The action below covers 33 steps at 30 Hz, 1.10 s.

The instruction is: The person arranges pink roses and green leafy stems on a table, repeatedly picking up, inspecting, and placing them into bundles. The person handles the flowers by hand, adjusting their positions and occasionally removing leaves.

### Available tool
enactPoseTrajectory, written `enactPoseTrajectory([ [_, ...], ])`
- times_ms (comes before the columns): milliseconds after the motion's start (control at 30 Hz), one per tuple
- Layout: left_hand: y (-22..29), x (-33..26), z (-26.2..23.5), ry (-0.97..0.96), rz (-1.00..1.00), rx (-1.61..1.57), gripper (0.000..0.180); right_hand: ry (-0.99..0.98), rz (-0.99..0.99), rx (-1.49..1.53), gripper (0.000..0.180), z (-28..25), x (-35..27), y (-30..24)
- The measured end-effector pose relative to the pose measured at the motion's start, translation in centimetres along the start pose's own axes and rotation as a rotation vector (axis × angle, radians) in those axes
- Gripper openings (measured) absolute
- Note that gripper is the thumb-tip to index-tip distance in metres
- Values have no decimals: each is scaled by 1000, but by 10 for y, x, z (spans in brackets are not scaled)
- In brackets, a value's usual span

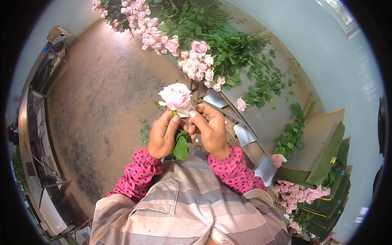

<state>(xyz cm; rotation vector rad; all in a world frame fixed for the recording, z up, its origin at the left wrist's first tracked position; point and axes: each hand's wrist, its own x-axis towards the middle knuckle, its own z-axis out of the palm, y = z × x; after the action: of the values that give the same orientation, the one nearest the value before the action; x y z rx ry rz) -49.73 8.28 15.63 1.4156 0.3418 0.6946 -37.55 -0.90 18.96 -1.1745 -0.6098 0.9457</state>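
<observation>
A pale pink rose (175, 97) stands upright in front of me, its bloom wide open. My left hand (161, 134) is closed around its green stem just below the bloom. With thumb and fingers pinched together, my right hand (212, 130) grips an outer petal at the bloom's right side. Below my fingers a large green leaf (180, 148) hangs between my wrists. The lower stem is mostly hidden by my hands.
Many pink roses (196, 65) lie along the edge of a grey table (261, 122), their leafy stems (228, 45) pointing away. One loose rose (241, 105) rests nearby. Green folded wraps (326, 163) with more roses stand at right. A long shelf (38, 122) curves along the left.
</observation>
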Motion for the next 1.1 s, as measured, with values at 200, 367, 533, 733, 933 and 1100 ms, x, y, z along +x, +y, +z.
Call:
enactPoseTrajectory([
  [200, 0, 3, 0, 35, 19, -11, 31, -7, 37, 90, 13, 4, 2, -1],
  [367, -2, 9, -2, 121, 123, 162, 29, 39, -114, -53, 8, 16, -4, 16],
  [533, -13, 13, -5, 169, 143, 143, 29, 60, -195, -113, 8, 19, 1, 27],
  [733, -11, 15, -13, 92, -1, 68, 30, 97, -149, 70, 19, 20, 9, 10],
  [933, -14, 18, -13, 87, 44, 165, 29, 51, -31, 15, 25, 12, 15, 3],
  [1100, -12, 19, -14, 54, 33, 161, 27, 60, -22, -33, 18, 11, 17, 8],
])
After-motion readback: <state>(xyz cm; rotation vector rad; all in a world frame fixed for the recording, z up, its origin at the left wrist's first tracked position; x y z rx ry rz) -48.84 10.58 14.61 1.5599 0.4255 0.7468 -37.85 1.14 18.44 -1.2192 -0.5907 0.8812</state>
